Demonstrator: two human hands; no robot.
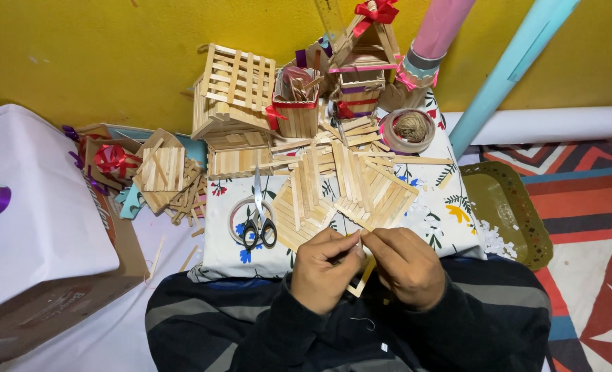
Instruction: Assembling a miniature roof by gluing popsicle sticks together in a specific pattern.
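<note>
My left hand [325,270] and my right hand [406,265] meet close to my body, fingertips pinched together on a small frame of wooden craft sticks [362,277] that hangs between them. Just beyond the hands, flat panels of glued craft sticks [347,189] lie on a floral cloth [443,213]. A pair of scissors [258,219] rests on a roll of tape to the left of the panels.
Stick-built houses [231,110] with red ribbon bows stand at the back against a yellow wall. A twine spool [410,129] sits back right, a green tray [509,210] at right, a cardboard box [37,227] at left, more stick pieces [164,176] beside it.
</note>
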